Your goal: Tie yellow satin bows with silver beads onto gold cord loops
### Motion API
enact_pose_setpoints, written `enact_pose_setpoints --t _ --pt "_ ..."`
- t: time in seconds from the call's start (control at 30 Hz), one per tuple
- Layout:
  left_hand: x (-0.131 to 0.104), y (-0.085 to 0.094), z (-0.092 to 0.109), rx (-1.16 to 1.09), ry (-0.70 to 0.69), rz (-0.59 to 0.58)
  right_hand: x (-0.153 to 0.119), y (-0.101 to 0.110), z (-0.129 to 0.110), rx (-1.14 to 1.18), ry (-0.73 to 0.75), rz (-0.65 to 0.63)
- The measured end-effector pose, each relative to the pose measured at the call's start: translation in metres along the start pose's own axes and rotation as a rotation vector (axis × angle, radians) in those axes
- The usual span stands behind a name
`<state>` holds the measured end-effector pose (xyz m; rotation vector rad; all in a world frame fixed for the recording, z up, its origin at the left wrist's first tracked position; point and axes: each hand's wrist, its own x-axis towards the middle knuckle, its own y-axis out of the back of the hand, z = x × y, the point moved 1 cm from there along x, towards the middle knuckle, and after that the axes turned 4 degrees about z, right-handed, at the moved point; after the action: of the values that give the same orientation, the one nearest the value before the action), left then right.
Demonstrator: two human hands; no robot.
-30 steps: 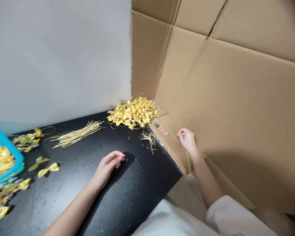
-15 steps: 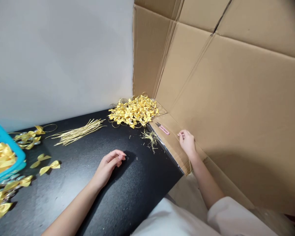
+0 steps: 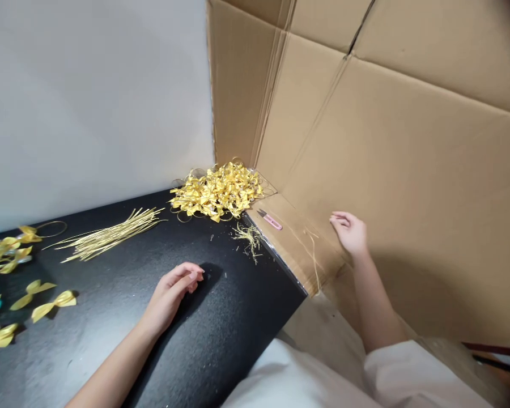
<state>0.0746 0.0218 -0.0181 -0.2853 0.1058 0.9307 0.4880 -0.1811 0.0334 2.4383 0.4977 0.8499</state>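
Your right hand (image 3: 351, 232) hangs open and empty right of centre, near the gold cord (image 3: 312, 258) draped over the flap (image 3: 289, 238). It looks thin, limp and light: pinch one end. Your left hand (image 3: 170, 294) rests loosely curled, empty.

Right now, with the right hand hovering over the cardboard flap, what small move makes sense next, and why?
Probably lower the right hand a little to the left and pinch the loose gold strand lying on the cardboard flap. The hand is open and holds nothing, the strand lies just beside it, trailing over the flap's edge, and the left hand rests empty on the black table.
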Motion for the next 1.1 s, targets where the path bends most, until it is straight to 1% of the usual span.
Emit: enact_pose_setpoints --t 0.1,0.2,0.3,0.4,0.53,0.67,0.8,0.87,0.93,1.03,1.1 --pt "0.0 0.0 -0.001 0.004 0.001 -0.006 -0.002 -0.008 -0.006 -0.035 0.034 -0.13" --pt "-0.001 -0.001 0.0 0.017 -0.007 -0.006 -0.003 -0.019 -0.02 -0.088 0.108 -0.276" --pt "-0.002 -0.002 0.002 0.04 -0.018 0.002 -0.002 -0.025 -0.033 -0.172 0.189 -0.424" --pt "-0.002 -0.003 0.004 0.056 -0.025 0.005 -0.003 -0.031 -0.039 -0.281 0.245 -0.518" --pt "-0.002 -0.003 0.004 0.072 -0.032 0.01 -0.007 -0.04 -0.041 -0.42 0.295 -0.588" --pt "-0.003 -0.004 0.004 0.075 -0.029 0.012 -0.01 -0.045 -0.043 -0.516 0.32 -0.601" --pt "-0.003 -0.005 0.004 0.043 -0.027 0.006 -0.008 -0.048 -0.046 -0.554 0.306 -0.606" --pt "-0.003 -0.004 0.003 0.032 -0.024 0.0 -0.004 -0.046 -0.051 -0.545 0.289 -0.624" --pt "-0.003 -0.003 0.002 0.032 -0.024 -0.008 0.003 -0.036 -0.058 -0.514 0.276 -0.645" --pt "-0.003 -0.003 0.001 0.033 -0.028 -0.016 0.015 -0.01 -0.079 -0.422 0.283 -0.649" --pt "-0.002 -0.004 0.001 0.029 -0.026 -0.012 0.02 0.008 -0.098 -0.341 0.297 -0.599"
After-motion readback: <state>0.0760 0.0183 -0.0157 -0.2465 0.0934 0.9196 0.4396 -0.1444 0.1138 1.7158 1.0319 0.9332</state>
